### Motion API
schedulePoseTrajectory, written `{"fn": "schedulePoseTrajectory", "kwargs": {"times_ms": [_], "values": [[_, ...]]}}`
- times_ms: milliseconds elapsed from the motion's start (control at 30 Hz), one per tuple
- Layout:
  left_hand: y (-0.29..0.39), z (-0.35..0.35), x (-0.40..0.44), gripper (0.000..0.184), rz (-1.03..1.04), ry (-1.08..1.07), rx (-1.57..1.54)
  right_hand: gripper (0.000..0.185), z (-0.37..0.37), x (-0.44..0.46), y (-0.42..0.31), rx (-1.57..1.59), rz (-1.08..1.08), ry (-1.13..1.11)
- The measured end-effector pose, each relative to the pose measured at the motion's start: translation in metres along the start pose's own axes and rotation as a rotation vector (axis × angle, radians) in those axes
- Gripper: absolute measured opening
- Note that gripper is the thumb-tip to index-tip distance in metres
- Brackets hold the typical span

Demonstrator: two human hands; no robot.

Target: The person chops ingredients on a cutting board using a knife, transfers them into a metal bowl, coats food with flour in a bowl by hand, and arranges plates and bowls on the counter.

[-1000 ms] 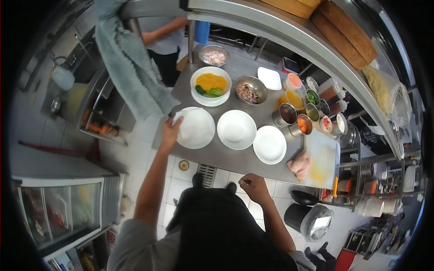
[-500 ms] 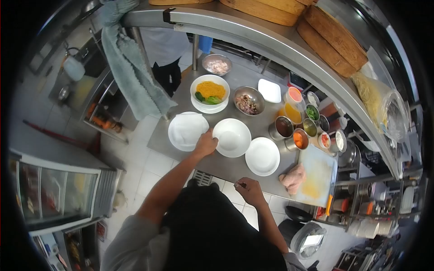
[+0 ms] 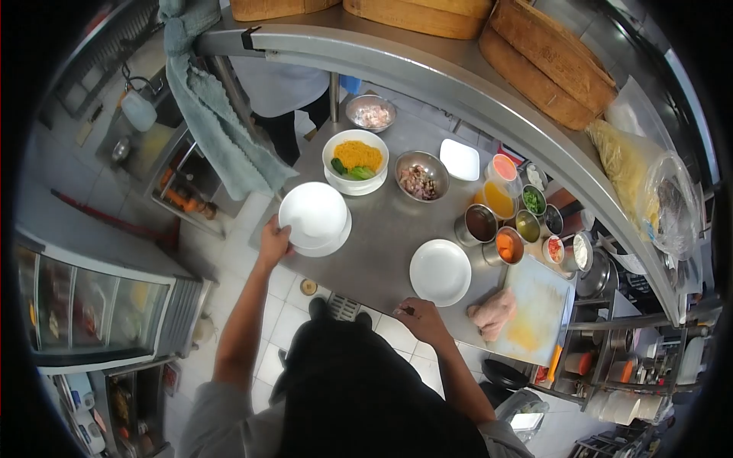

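Note:
My left hand grips the near left rim of a white bowl, which is over a white plate at the table's left side. My right hand is closed near the table's front edge, just below another white plate; what it holds, if anything, is too small to name. Behind the left bowl, a bowl of yellow noodles and greens rests on a white plate. To its right is a metal bowl of chopped pieces.
Raw meat lies beside a cutting board at the right. Metal cups stand behind it. A shelf edge crosses above the table. A cloth hangs at the left; a person stands beyond.
My left hand has carried the white bowl leftward from the table's middle to over the left plate. My right hand has barely moved. The camera view has shifted slightly.

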State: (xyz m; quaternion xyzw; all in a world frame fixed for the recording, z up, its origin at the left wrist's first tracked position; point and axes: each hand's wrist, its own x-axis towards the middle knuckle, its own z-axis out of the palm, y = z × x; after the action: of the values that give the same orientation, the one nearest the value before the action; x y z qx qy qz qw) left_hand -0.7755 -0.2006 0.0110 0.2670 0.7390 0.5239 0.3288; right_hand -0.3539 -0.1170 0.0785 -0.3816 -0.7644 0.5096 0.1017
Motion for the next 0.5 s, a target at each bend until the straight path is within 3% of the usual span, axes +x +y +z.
{"fn": "schedulePoseTrajectory", "kwargs": {"times_ms": [133,167,267,300,400,500], "values": [[-0.004,-0.009,0.006,0.051,-0.022,0.002,0.21,0.022,0.003,0.023,0.0,-0.054,-0.011,-0.038],[-0.002,-0.009,0.005,0.058,0.042,0.156,0.299,0.022,0.004,0.027,-0.004,-0.053,0.003,-0.019],[0.015,-0.01,0.013,0.056,-0.076,0.04,0.191,0.022,0.008,0.035,-0.019,-0.023,0.05,0.053],[-0.001,-0.011,0.026,0.053,-0.04,-0.127,0.047,0.023,0.009,0.037,-0.023,0.0,0.069,0.081],[-0.036,0.003,0.047,0.053,0.238,-0.204,0.116,0.025,0.008,0.039,-0.023,0.042,0.057,0.208],[-0.019,0.041,0.022,0.056,0.098,-0.223,-0.064,0.027,0.009,0.03,-0.017,0.04,0.144,0.329]]}}
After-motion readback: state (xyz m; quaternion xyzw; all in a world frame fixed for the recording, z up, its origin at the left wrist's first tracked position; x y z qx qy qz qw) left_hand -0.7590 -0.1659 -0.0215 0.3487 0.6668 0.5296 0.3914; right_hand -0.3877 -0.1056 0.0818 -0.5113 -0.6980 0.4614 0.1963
